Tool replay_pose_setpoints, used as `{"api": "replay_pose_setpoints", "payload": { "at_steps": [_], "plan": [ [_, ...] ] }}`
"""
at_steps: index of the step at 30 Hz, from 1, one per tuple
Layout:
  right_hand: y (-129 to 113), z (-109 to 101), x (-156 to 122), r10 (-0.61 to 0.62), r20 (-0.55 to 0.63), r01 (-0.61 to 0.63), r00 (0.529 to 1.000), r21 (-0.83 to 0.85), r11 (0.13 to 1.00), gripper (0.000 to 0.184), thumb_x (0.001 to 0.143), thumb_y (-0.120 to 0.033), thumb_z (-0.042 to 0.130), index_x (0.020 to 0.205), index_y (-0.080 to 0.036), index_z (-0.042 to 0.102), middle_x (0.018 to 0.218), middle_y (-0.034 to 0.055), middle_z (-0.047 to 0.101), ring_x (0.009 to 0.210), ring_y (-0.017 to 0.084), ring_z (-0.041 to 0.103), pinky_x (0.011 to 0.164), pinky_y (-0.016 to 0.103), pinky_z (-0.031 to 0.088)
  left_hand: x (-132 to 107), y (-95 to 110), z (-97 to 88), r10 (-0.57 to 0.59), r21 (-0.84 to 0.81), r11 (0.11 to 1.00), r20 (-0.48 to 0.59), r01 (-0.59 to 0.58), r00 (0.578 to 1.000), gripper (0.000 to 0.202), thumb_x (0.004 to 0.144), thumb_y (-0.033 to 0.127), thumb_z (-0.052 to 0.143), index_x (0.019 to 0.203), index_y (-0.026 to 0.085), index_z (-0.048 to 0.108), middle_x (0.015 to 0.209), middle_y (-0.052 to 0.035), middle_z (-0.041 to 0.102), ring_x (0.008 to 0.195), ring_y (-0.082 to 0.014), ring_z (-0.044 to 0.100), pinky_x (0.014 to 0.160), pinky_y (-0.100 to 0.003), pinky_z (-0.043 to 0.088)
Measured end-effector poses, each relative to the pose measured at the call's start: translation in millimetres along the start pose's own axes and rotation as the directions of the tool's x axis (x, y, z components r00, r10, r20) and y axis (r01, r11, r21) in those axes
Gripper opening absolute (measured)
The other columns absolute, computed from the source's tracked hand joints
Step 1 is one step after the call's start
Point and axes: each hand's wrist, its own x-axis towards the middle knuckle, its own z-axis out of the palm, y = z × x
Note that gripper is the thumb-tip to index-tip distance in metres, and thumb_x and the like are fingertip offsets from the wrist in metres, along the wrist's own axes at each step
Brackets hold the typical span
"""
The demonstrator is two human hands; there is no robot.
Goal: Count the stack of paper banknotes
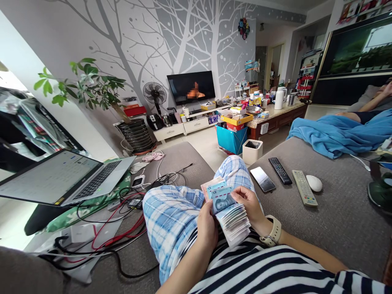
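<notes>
A thick stack of banknotes [228, 210] rests over my lap, fanned at its lower edge. My left hand [206, 226] grips the stack from the left side, fingers closed behind it. My right hand [249, 204] pinches the top notes near their upper right corner; a pale watch sits on that wrist. Blue plaid trousers [174, 212] cover my knees under the notes.
On the grey sofa [337, 220] to my right lie a phone [262, 179], two remotes [279, 170] [304, 187] and a white mouse [314, 183]. An open laptop [61, 177] and tangled cables [116, 220] sit left. Another person lies under a blue blanket [333, 132] at far right.
</notes>
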Motion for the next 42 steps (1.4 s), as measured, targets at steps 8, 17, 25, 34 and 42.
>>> {"api": "replay_pose_setpoints", "payload": {
  "at_steps": [8, 17, 25, 34, 42],
  "plan": [
    [-2.1, 0.2, -0.2, 0.005, 0.009, -0.005, 1.000, 0.031, 1.000, 0.031, 0.075, -0.047, 0.074, 0.069, -0.019, 0.062, 0.065, -0.0003, 0.056, 0.062, 0.015, 0.048, 0.057, 0.028, 0.038, -1.0, 1.0, -1.1, -0.012, -0.017, 1.000, 0.043, 0.013, 0.999, 0.023, 0.071, 0.021, 0.063, 0.090, 0.012, 0.071, 0.092, -0.0086, 0.077, 0.083, -0.0253, 0.072, 0.081, -0.037, 0.056],
    [-6.0, 1.1, -0.2, 0.008, 0.011, -0.008, 1.000, 0.022, 1.000, 0.033, 0.074, -0.049, 0.073, 0.067, -0.019, 0.061, 0.064, -0.0007, 0.054, 0.061, 0.015, 0.046, 0.057, 0.028, 0.037, -3.3, 4.4, 2.3, -0.001, -0.046, 0.999, 0.059, 0.004, 0.998, 0.005, 0.069, 0.017, 0.063, 0.071, 0.015, 0.067, 0.077, -0.0049, 0.075, 0.083, -0.0244, 0.071, 0.082, -0.036, 0.055],
    [-5.2, 0.2, 0.6, -0.004, 0.020, 0.004, 1.000, 0.007, 1.000, 0.031, 0.076, -0.047, 0.072, 0.067, -0.020, 0.061, 0.065, -0.0003, 0.053, 0.063, 0.015, 0.046, 0.058, 0.028, 0.038, 1.8, 1.9, -1.2, 0.004, -0.024, 1.000, 0.071, -0.002, 0.997, 0.009, 0.070, 0.017, 0.061, 0.074, 0.014, 0.069, 0.080, -0.0058, 0.075, 0.085, -0.0237, 0.071, 0.085, -0.035, 0.055],
    [-1.9, -1.5, 1.4, 0.006, 0.037, -0.007, 0.999, 0.040, 0.999, 0.030, 0.077, -0.046, 0.073, 0.068, -0.019, 0.062, 0.064, -0.0008, 0.053, 0.061, 0.014, 0.044, 0.057, 0.028, 0.035, 2.9, 1.4, -1.3, 0.011, -0.039, 0.999, 0.060, -0.009, 0.998, 0.005, 0.070, 0.016, 0.062, 0.071, 0.015, 0.067, 0.072, -0.0045, 0.074, 0.085, -0.0251, 0.071, 0.086, -0.038, 0.055],
    [-2.9, -0.9, 1.8, 0.012, 0.039, -0.013, 0.999, 0.037, 0.999, 0.032, 0.075, -0.047, 0.074, 0.068, -0.019, 0.062, 0.064, -0.0007, 0.053, 0.060, 0.014, 0.044, 0.057, 0.028, 0.034, 5.8, -0.7, -3.5, 0.019, -0.031, 0.999, 0.068, -0.017, 0.998, 0.007, 0.070, 0.016, 0.061, 0.074, 0.014, 0.067, 0.075, -0.0055, 0.074, 0.086, -0.0254, 0.071, 0.086, -0.038, 0.056]
  ]
}}
